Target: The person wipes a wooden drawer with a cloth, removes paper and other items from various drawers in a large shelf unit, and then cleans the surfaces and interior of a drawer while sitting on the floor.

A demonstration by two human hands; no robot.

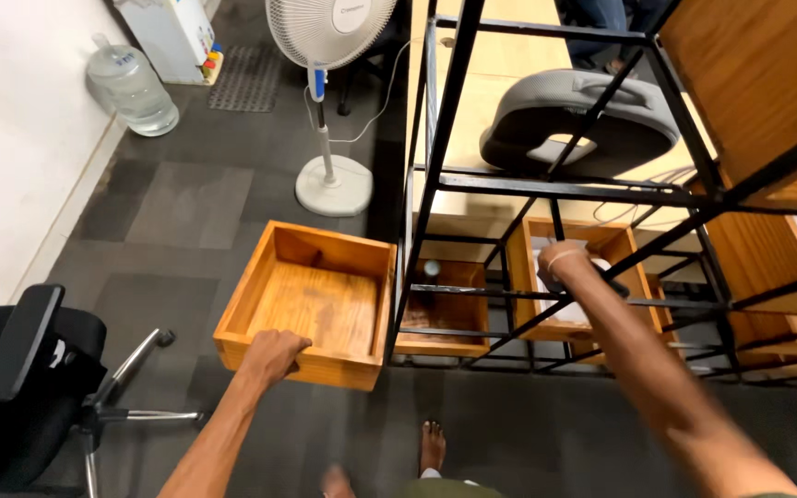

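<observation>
Bare feet (432,447) at the bottom edge, on dark grey carpet tiles (177,207). Both forearms reach forward from there.

Left hand (274,355): fingers curled over the near wall of an open wooden box (311,304), holding it by that rim. Box is tilted, held clear of the floor just left of the rack, and shows nothing inside. Its right wall sits just beside the rack's black upright.

Right hand (560,263): pushed in through the black metal rack frame (445,138), closed around a small dark object (615,288) that sticks out toward the right. Object is blurred, can't tell what it is. Hand is over a second wooden box (624,242) that sits inside the rack; something white lies in it under the hand.

Third wooden box (445,318) is lower down in the rack, between the held box and the right-hand one. Small round thing inside it, too small to identify.

Left edge: black office chair (25,369) with chrome legs, well apart from the held box.

Further back: white pedestal fan (329,92), base on the carpet just beyond the held box. Grey padded case (578,120) lies on the pale upper shelf of the rack. Wooden panels fill the rack's right side.

Far left corner: clear water jug (131,88) against the white wall, beside a white dispenser unit (172,32). Someone's legs show at the top edge behind the rack.
</observation>
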